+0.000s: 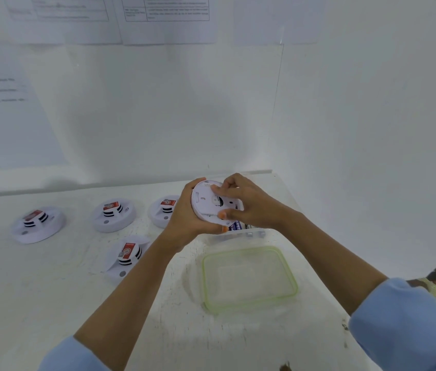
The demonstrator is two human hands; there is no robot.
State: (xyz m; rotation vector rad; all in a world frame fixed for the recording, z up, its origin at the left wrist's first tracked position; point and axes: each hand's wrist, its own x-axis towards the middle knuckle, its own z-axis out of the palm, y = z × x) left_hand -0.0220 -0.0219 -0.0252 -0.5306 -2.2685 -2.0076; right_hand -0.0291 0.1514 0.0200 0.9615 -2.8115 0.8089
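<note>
Head view: white round detector (207,203), back outward, clamped between left hand (184,214) and right hand (250,206) fingers (229,190).

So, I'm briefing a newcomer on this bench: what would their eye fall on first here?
First, the white round detector held up in mid-frame, underside to the camera, gripped by the left hand and pinched by the right hand. Next, four more detectors with red labels lying on the white table to the left, and a clear green-rimmed lid lying flat just below the hands.
</note>
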